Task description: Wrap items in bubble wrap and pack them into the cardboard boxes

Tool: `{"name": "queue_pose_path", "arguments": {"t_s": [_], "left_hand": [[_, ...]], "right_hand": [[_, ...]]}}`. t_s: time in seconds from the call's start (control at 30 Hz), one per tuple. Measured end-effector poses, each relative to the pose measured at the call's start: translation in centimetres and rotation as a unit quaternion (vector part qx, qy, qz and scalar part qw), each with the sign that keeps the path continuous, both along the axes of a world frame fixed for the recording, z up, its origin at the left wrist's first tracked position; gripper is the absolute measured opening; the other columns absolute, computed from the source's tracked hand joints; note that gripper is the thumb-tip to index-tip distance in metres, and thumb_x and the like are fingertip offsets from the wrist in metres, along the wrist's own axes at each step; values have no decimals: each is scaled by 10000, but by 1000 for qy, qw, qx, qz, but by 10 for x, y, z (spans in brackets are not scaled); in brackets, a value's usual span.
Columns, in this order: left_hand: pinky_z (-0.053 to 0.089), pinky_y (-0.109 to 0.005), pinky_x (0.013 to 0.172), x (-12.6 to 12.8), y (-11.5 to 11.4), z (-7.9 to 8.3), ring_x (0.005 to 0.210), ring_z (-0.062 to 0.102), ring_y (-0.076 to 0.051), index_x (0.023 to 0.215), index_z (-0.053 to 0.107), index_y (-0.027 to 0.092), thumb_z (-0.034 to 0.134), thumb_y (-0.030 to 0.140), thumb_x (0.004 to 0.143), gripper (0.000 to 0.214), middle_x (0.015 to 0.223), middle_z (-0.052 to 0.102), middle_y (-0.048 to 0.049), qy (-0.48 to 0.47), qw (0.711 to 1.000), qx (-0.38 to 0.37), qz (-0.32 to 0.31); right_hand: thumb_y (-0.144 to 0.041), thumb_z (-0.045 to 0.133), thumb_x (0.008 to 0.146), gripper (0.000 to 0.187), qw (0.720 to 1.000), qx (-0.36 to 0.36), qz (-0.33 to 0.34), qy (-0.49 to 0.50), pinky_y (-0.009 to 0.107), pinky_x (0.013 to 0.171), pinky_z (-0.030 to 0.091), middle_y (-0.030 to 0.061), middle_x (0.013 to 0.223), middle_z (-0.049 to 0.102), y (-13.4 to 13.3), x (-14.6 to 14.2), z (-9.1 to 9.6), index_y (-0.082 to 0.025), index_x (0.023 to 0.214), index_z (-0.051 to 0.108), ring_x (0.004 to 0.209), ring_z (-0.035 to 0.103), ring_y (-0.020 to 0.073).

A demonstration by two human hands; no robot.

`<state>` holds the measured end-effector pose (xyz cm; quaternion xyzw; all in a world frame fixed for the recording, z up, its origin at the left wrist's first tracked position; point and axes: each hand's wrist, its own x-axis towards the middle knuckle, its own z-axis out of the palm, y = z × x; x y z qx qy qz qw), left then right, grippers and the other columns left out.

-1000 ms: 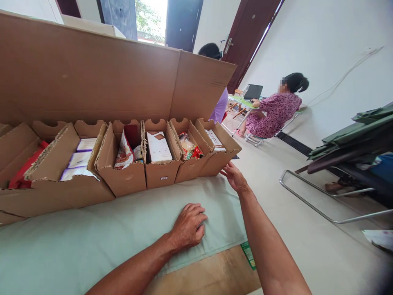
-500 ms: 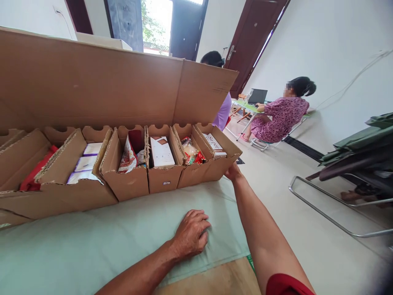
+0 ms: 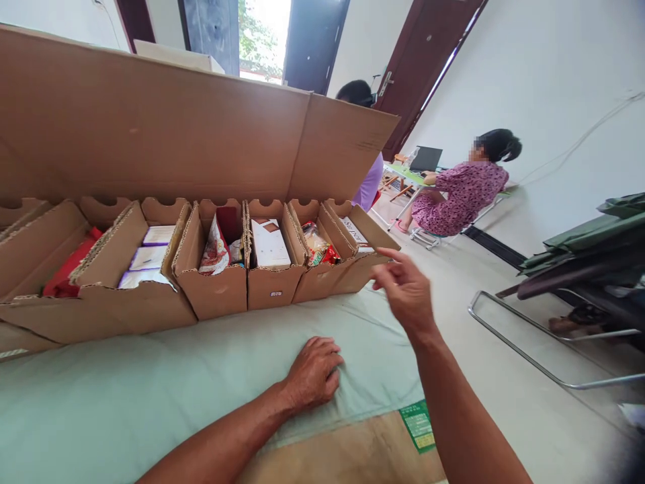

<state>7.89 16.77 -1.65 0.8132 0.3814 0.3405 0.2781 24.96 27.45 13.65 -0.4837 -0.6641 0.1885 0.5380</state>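
Observation:
My left hand (image 3: 313, 373) lies palm down on the pale green cloth (image 3: 166, 396), its fingers slightly bent and holding nothing. In the air by the right end of a row of cardboard bins is my right hand (image 3: 407, 290), fingers loosely curled and apart, with nothing in it. The bin nearest it, an end bin (image 3: 347, 279), holds a white printed box (image 3: 355, 234). To its left, one bin has a red and clear snack packet (image 3: 318, 245) and another has a white box (image 3: 271, 243).
Farther left, bins hold a patterned packet (image 3: 216, 250), white packs (image 3: 146, 259) and a red item (image 3: 68, 275). Behind them rises a tall cardboard panel (image 3: 176, 134). A person (image 3: 468, 178) sits at a small table beyond; another is partly hidden. A metal-framed chair (image 3: 524, 343) stands right.
My right hand has come away from the end bin's right side and lifted toward me. My left hand stays on the cloth. The view has shifted slightly.

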Motion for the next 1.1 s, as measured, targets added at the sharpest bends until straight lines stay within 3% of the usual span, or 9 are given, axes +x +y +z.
{"name": "queue_pose_path", "arguments": {"t_s": [0.07,0.13,0.23,0.33,0.6,0.7,0.8,0.93,1.1], "left_hand": [[445,-501,1120,2,-1,-1,1239,606,-294,1000,743,192,613,112,733,308,1206,730,-111,-6,1000,5,7],[460,-506,1106,4,-2,0,1230,609,-302,969,739,186,627,102,702,301,1183,730,-119,-16,1000,11,24],[467,-518,1097,0,-7,8,1241,595,-310,973,724,173,614,89,703,303,1194,707,-139,-41,995,19,88],[486,-514,1066,-20,-23,22,1202,602,-293,1086,687,164,550,84,761,361,1223,667,-149,-71,984,19,162],[536,-465,990,-100,-130,40,1160,619,-276,1277,583,207,523,219,876,406,1245,629,-128,-145,941,-29,305],[519,-494,1030,-115,-167,39,1218,599,-294,1312,567,220,557,295,898,421,1297,613,-130,-142,942,-46,302],[509,-501,1042,-125,-190,41,1234,590,-301,1326,562,230,580,314,895,439,1333,599,-126,-144,938,-66,310],[576,-393,861,-126,-204,45,946,657,-217,1321,560,240,583,301,887,438,1157,631,-89,-184,920,-144,315],[561,-308,707,-100,-214,44,788,620,-160,1464,408,223,610,341,859,648,998,603,-45,-282,879,-283,259]], "right_hand": [[-326,665,850,524,982,-42,52,-178,297,638,471,-34,740,708,-10,-29,7,-294,1370,609,596,612,171],[-254,650,843,462,949,-75,40,-304,302,658,438,-17,742,728,-8,-54,10,-307,1301,670,656,647,205],[-196,595,846,225,928,-75,-6,-364,309,650,394,32,733,744,-6,-70,11,-277,954,776,708,672,242],[-203,553,865,226,930,-62,-16,-362,305,630,389,33,741,760,-31,-62,9,-282,887,764,696,683,239],[-203,540,930,276,967,-5,54,-248,304,615,533,2,884,802,-209,-54,-11,-310,1093,735,689,744,220],[-230,595,959,393,968,-4,155,-196,303,709,587,14,1013,803,-271,-71,-2,-346,1332,643,779,762,208],[-339,676,938,444,962,-13,251,-105,357,724,601,13,909,798,-301,-62,13,-370,1377,618,686,730,209],[-332,603,967,172,986,27,49,158,329,557,518,20,721,729,-260,-21,9,-290,1003,766,605,659,194],[-578,697,756,428,964,-166,-46,205,316,697,504,80,1044,755,-133,-10,-42,-231,1006,701,989,681,261]]}}
